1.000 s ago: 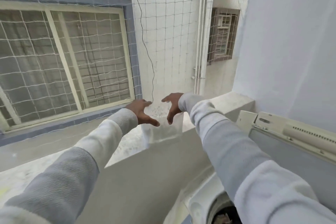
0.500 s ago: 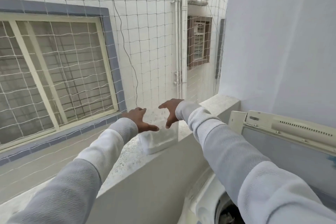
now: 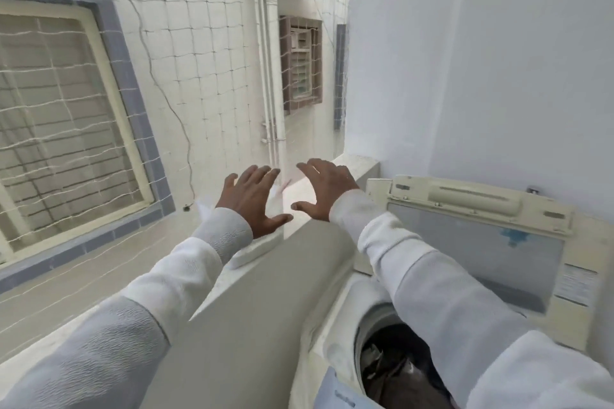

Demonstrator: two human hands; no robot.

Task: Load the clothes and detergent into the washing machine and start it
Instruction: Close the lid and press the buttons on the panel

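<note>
A: Status of the detergent bag?
B: White, blurred — standing on top of the parapet ledge, between the two hands. Mostly hidden behind the left hand; only the lower edge and a strip between the hands clearly visible.

A: Left hand?
B: Fingers straight and spread, thumb pointing right. In front of the bag's left side. Contact with the bag: cannot tell. Nothing gripped.

A: Right hand?
B: Also spread, fingers apart, thumb pointing left toward the other thumb. Above the ledge, just right of the bag. Holding nothing.

A: Washing machine?
B: Bottom right, directly against the near face of the ledge. Lid raised and upright against the wall. Drum opening visible below the right sleeve, with dark clothes inside.

A: Surroundings?
B: White netting stretched beyond the ledge. Behind the netting — a tiled wall, a large window with a grey-blue frame at left, a smaller brown louvred window further back, white pipes running down beside it. Thin dark cable hanging down the tiles.
</note>
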